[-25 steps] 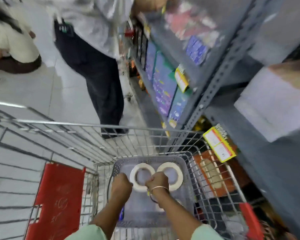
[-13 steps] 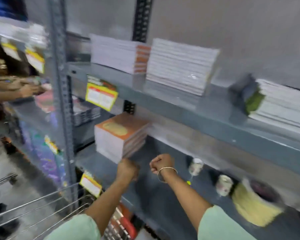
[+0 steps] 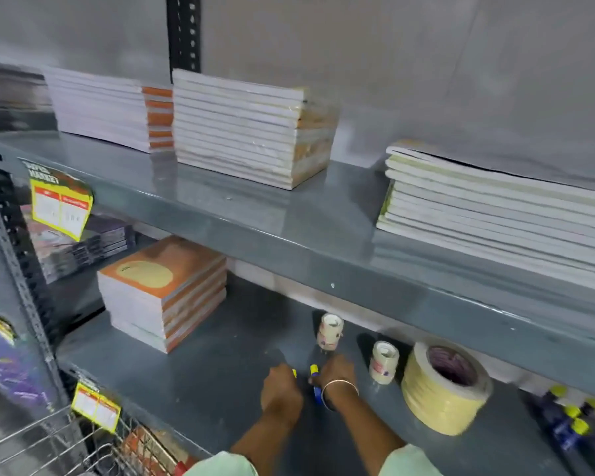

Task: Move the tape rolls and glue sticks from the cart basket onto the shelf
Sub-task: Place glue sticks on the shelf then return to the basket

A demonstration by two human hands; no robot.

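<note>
Grey metal shelving fills our view now, with the lower grey shelf board (image 3: 193, 369) directly under our hands; 1 second ago we were looking down into the wire cart basket at 2 white tape rolls, and half a second ago both fists were swinging toward this shelf. We judge that this trip carries glue sticks, and that they are being set down. Our left hand (image 3: 281, 389) is curled shut, a speck of yellow showing at its knuckles; what it holds we cannot tell for sure. Our right hand (image 3: 335, 377), with a thin metal bangle, is closed around a blue glue stick with a yellow cap (image 3: 315, 371), held just above or on the board. Just beyond stand 2 small wrapped tape rolls (image 3: 329, 331), upright, and near them to the right a stack of wide cream masking tape rolls (image 3: 442, 389). More blue, yellow-capped glue sticks (image 3: 571, 420) lie further right. Only a corner of the wire cart basket (image 3: 49, 441) shows at lower left.
</note>
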